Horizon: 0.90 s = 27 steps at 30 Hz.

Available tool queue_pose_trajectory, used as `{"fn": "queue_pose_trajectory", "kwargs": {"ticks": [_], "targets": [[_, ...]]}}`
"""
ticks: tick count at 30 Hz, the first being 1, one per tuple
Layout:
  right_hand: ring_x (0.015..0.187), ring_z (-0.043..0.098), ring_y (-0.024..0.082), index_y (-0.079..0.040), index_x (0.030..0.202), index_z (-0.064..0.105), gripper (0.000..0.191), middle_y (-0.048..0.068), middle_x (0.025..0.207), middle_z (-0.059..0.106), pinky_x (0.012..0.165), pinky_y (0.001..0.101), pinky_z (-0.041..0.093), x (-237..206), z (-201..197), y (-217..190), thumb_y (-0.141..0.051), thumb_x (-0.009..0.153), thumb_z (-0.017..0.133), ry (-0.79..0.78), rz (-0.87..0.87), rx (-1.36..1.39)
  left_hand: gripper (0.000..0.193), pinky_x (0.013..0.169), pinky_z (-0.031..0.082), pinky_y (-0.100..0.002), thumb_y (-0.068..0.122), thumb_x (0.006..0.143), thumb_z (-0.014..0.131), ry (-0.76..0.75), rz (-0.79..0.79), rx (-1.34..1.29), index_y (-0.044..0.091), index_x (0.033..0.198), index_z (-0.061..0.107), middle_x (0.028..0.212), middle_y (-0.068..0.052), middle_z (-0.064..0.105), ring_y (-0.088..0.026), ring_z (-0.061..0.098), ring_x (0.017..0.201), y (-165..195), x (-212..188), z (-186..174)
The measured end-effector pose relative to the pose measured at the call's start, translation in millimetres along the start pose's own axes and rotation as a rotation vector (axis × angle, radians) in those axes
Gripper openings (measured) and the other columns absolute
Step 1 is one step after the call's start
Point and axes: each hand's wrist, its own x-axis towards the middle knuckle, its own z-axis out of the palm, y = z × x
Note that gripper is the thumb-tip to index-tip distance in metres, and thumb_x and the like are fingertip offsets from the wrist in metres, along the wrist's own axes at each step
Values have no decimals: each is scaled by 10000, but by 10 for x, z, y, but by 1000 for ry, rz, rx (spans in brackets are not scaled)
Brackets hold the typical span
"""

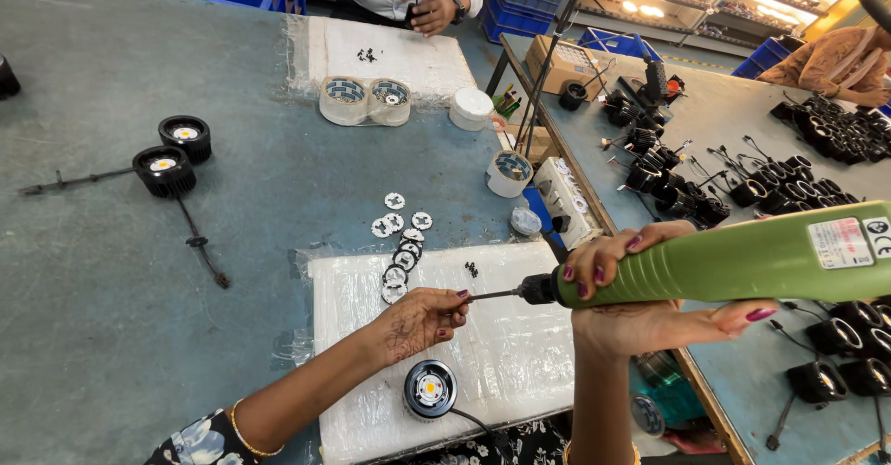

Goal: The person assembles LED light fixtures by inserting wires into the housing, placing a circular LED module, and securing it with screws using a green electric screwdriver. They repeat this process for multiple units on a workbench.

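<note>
The green driver [733,265] lies level over the white pad [520,354], long axis left to right, its bit tip meeting the left hand [422,321], which pinches at that tip; what it holds is too small to tell. The right hand [640,284] grips the driver's body. A black lamp [430,389] sits just below the left hand, white discs [401,242] above it, and tape rolls [365,100] hold small parts farther off.

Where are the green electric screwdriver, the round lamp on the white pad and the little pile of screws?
green electric screwdriver [733,265], head view, middle of its body.
round lamp [430,389], head view, its yellow centre.
pile of screws [471,268], head view, middle of the cluster.
</note>
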Motion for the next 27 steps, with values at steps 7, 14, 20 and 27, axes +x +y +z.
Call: {"fn": "queue_pose_trajectory", "kwargs": {"ticks": [7, 14, 20, 27], "targets": [[392, 374, 209, -22, 882, 435, 998, 101, 537, 379, 399, 343, 383, 13, 61, 7, -999, 809, 248, 14, -15, -157, 110, 562, 439, -216, 133, 1006, 612, -27, -35, -95, 29, 971, 615, 854, -22, 633, -90, 585, 767, -50, 26, -64], [405, 398, 227, -11, 876, 439, 990, 113, 543, 395, 418, 355, 405, 14, 11, 13, -970, 835, 197, -7, 11, -84, 109, 557, 432, -212, 147, 1014, 603, -47, -49, -85, 47, 974, 618, 845, -7, 625, -81, 575, 763, -85, 39, -61], [420, 414, 229, 7, 885, 447, 972, 118, 556, 399, 423, 358, 413, 19, -105, 32, -911, 814, 134, -7, -2, -58, 129, 609, 454, -220, 205, 1023, 603, -45, -36, 13, 106, 941, 604, 878, 7, 642, -77, 597, 803, -55, -25, 7], [432, 436, 219, 34, 885, 474, 963, 111, 560, 402, 442, 367, 401, 58, -295, 30, -873, 846, 152, -38, -29, -1, 193, 665, 495, -232, 298, 1024, 611, -85, 53, 147, 131, 928, 602, 871, 18, 644, -69, 602, 818, -68, -60, 74]]}}
